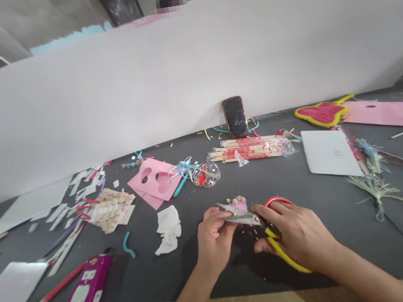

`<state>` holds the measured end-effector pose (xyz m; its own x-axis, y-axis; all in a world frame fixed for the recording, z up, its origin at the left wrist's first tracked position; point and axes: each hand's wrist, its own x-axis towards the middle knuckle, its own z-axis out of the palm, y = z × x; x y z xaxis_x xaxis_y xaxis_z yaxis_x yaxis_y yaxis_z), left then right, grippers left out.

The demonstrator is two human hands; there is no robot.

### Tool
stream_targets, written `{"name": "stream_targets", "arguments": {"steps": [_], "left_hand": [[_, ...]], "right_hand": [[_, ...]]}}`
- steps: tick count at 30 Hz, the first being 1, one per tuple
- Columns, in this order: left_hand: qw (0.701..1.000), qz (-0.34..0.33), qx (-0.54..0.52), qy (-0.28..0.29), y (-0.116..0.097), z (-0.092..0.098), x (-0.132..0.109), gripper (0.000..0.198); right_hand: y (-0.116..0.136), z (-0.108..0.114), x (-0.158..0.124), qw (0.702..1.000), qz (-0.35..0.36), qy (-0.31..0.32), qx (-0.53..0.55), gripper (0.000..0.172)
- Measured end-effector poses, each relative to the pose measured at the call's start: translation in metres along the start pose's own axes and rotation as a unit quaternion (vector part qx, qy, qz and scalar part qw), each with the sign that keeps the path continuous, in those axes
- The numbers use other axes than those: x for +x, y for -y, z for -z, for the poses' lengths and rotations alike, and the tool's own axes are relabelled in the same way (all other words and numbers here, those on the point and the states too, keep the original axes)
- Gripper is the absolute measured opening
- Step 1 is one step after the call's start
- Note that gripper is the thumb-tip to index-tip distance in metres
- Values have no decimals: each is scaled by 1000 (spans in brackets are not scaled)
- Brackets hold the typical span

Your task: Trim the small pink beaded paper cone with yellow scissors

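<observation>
My right hand [298,230] is wrapped round a pair of scissors [247,219] with one red and one yellow handle. The blades are spread and point left toward my left hand [213,235]. The fingers of that hand are pinched together beside the blades; whatever lies between them is too small or hidden to name. Just behind the blades, a small pink paper piece [239,206] lies on the dark table, with a little heap of beige bits [239,199] at its far edge. More tiny crumbs are scattered under the scissors.
A crumpled white tissue [168,229] and pink cut-out cards [155,178] lie to the left, with a purple packet [88,287] nearer. Behind are wrapped sticks [250,148] and a phone [235,116] leaning on the white partition [175,79]. A white card [330,153] lies right.
</observation>
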<state>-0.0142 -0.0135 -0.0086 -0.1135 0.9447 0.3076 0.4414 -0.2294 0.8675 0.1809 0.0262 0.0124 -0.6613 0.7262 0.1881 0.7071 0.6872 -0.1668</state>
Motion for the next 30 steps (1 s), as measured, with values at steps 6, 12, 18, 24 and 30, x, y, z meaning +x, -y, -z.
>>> {"name": "stream_targets", "arguments": {"steps": [6,12,18,24,30], "left_hand": [[1000,7,6,11,-1,1,0,24],[998,49,-24,22,-6,2,-1,26],[994,73,-68,37,-8,1,-3,32],[983,119,-140,25,-8,-3,-2,22],[987,114,-112,-5,-5,-4,-4,22]], "right_hand": [[0,-4,-3,999,9,27,20,47],[0,-4,-4,1000,14,16,8,43],[-1,-4,-4,1000,18,16,16,40],[-2,-4,0,1000,-2,-1,19,47],[-2,1,-1,1000,-11,-11,1,55]]}}
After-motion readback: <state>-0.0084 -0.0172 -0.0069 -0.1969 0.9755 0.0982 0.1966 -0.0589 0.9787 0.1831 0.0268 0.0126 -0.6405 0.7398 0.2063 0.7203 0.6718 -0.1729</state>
